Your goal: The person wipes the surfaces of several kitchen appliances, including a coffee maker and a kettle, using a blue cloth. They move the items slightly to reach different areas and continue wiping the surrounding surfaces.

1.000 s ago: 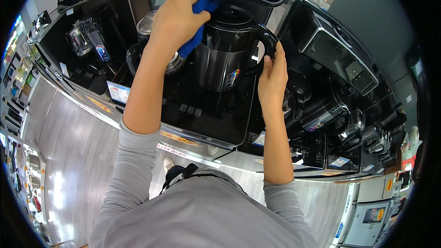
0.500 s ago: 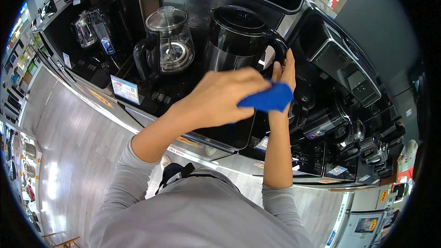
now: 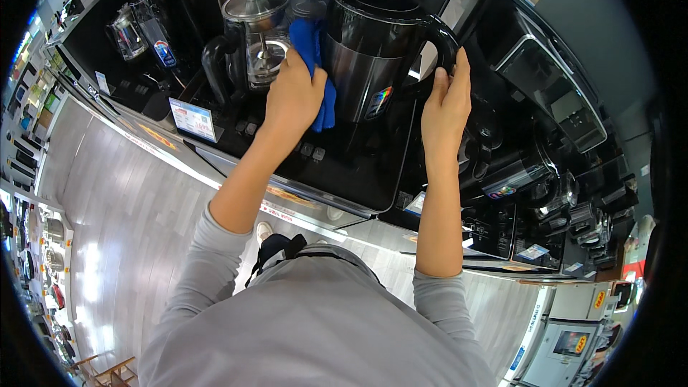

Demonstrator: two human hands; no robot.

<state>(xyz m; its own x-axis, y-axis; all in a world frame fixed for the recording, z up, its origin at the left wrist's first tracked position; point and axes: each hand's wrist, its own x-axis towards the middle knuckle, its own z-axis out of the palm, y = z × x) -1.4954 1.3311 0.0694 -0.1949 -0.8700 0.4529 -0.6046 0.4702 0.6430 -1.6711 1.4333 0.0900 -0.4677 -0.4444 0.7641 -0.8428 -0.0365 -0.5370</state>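
Note:
A large black pitcher (image 3: 362, 68) with a dark see-through lower body stands upright on a glossy black surface. My left hand (image 3: 295, 97) is closed on a blue cloth (image 3: 326, 104), which hangs against the pitcher's left side. At the pitcher's right, my right hand (image 3: 446, 111) grips the looped handle (image 3: 446, 39), thumb on the near side; some of its fingers are hidden. Just left of my left hand stands a glass teapot (image 3: 258, 36) with a lid and a black handle, partly covered by that hand.
A price card (image 3: 192, 120) stands at the counter's front left. Farther left are more kettles (image 3: 127, 32). On the right, a boxy black appliance (image 3: 552, 86) and several glass kettles (image 3: 559, 193) crowd the counter. A pale floor (image 3: 136, 244) lies below.
My left hand has swung left with the blue cloth, from beside my right wrist to the pitcher's left side. My right hand remains at the handle. The view has shifted slightly.

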